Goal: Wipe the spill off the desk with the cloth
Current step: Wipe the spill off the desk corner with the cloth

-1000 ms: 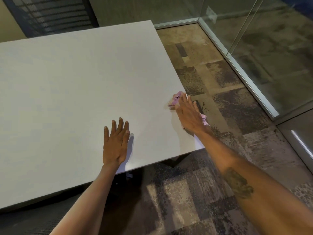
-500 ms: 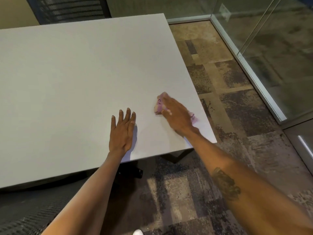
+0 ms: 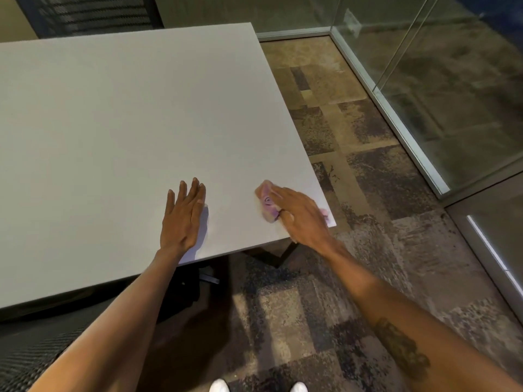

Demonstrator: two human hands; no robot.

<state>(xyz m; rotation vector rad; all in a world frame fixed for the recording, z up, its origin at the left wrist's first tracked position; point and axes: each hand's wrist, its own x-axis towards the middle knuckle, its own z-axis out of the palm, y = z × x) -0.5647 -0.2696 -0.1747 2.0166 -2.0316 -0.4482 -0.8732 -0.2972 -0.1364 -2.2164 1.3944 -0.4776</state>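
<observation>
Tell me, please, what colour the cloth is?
Pink with purple markings; the cloth shows in the head view, under the right hand.

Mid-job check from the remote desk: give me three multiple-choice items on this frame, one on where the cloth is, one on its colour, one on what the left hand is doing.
1. Where on the desk is the cloth?
A. Near the front right corner
B. At the far left edge
C. On the floor

2. What colour is the cloth?
A. Dark green
B. Pink-purple
C. Black

3. What is the state of the left hand?
A. Gripping the cloth
B. Lifted off the desk
C. Lying flat, palm down, fingers extended

Answers:
1. A, the cloth lies under the right hand close to the desk's near right corner.
2. B, the part showing beyond the fingers is pink-purple.
3. C, the left hand rests open on the bare desktop, apart from the cloth.
</observation>
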